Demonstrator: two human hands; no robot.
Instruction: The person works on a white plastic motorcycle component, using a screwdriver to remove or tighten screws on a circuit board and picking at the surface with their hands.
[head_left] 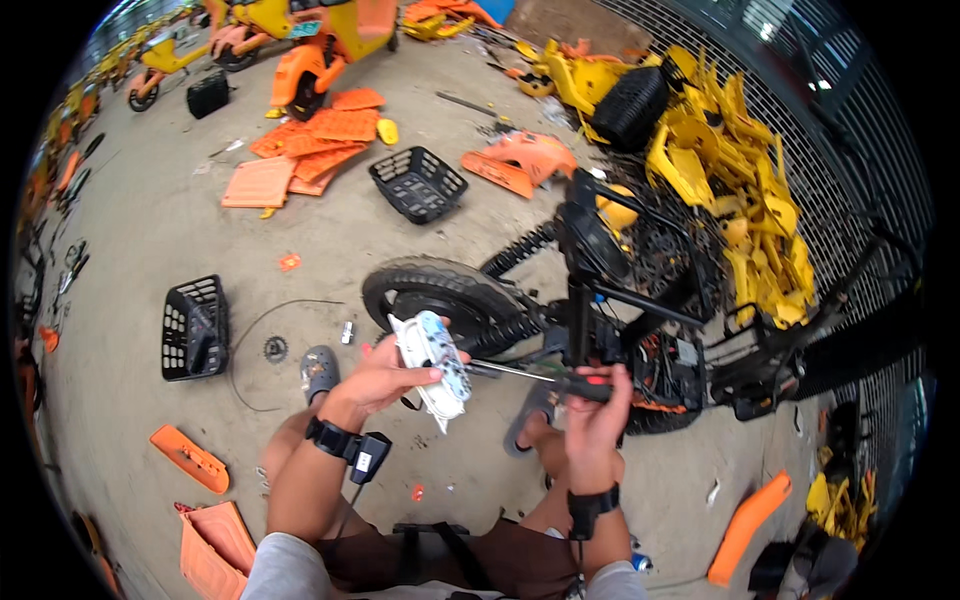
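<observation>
A white, oblong plastic housing with small blue and dark fittings (pixel 432 368) sits upright in the left hand (pixel 385 378), fingers curled closed around its lower half, above the person's knees. The right hand (pixel 597 400) is clenched on the dark handle of a screwdriver (pixel 545 374), whose metal shaft points left and meets the housing's side. Just behind them lies a stripped black scooter frame (pixel 640 340) with its rubber tyre (pixel 440 295). Black mesh baskets (pixel 195 328) stand well apart on the concrete floor (pixel 150 220).

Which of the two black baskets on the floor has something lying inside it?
The left basket, near the left hand; the basket farther off by the orange panels looks empty.
</observation>
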